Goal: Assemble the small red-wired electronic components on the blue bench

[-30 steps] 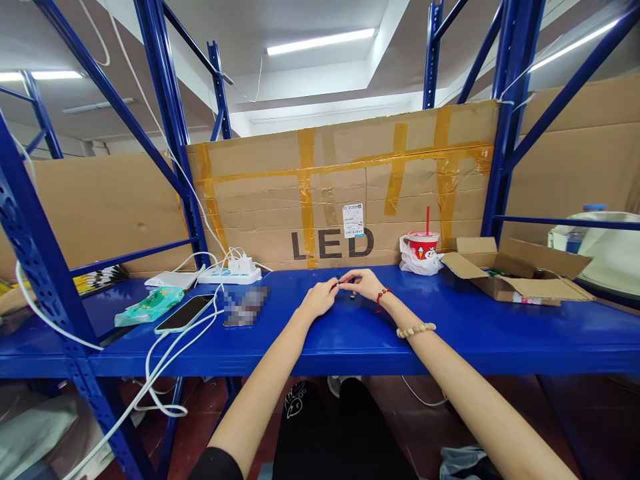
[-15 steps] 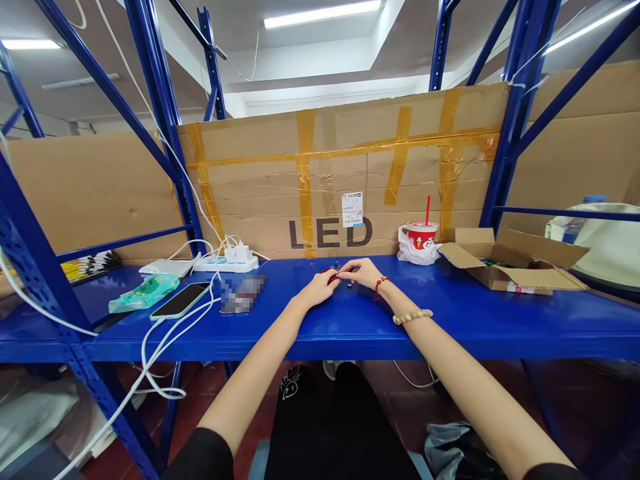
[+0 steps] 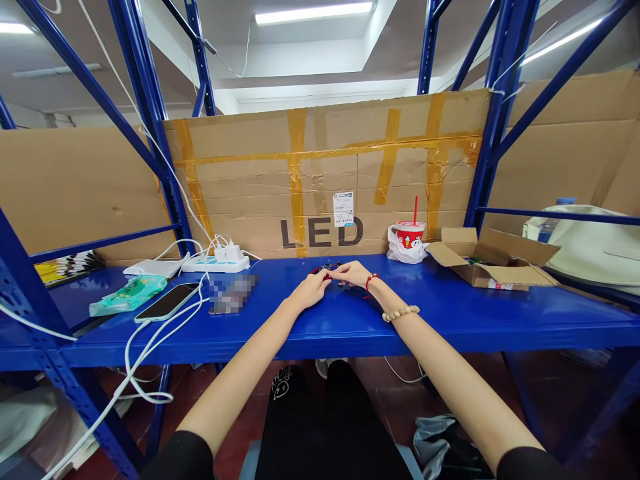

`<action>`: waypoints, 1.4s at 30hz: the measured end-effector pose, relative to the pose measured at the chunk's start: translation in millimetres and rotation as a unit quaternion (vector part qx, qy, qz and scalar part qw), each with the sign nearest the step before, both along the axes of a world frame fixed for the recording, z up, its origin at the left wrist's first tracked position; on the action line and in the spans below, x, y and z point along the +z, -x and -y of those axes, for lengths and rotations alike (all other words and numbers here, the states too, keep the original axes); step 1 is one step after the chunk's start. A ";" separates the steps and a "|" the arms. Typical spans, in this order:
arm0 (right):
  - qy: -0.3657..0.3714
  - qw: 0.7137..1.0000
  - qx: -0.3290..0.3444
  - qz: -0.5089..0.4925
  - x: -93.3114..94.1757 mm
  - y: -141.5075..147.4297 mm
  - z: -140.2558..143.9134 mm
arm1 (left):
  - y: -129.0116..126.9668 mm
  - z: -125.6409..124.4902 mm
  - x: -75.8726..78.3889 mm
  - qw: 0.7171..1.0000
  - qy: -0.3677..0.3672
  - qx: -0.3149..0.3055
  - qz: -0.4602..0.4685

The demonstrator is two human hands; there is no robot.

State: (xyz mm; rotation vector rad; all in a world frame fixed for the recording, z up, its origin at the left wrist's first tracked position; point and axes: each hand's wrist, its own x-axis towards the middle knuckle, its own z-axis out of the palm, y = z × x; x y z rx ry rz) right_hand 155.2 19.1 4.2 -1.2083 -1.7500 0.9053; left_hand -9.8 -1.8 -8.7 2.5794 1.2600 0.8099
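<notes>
- My left hand (image 3: 311, 291) and right hand (image 3: 353, 273) meet fingertip to fingertip, both pinching small dark and red parts (image 3: 327, 269), too tiny to identify.
- They rest mid-shelf on the blue shelf (image 3: 450, 313).
- A phone (image 3: 167, 302) lies well left; a red cup (image 3: 409, 235) stands back right.

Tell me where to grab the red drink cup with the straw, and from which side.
Grip the red drink cup around its side wall below the lid, probably coming from the front left. It stands upright, so a sideways wrap suits it. The straw sticks up from the lid, blocking a top grasp; the cardboard wall is close behind, and the open carton crowds the right.
</notes>
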 end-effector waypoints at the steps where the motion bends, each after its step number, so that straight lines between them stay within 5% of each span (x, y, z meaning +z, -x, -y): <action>1: 0.012 1.000 -0.007 -0.002 1.0 0.7 1.1 | 0.1 0.7 0.1 1.000 -0.002 0.002 0.001; 12: 0.043 0.997 -0.044 -0.039 2.5 3.0 1.7 | -1.5 1.3 2.6 1.000 -0.016 0.011 0.012; 25: -0.016 0.998 0.059 -0.034 -0.3 -4.2 -2.4 | 0.2 -1.8 2.0 0.999 -0.004 0.036 0.033; 33: -0.042 0.998 0.013 -0.045 0.0 -4.5 -4.3 | -1.4 0.9 3.1 0.998 -0.003 0.061 0.002; 42: -0.035 0.999 0.036 -0.006 -2.6 -2.4 -1.5 | -0.3 1.0 3.5 0.998 -0.016 0.057 -0.025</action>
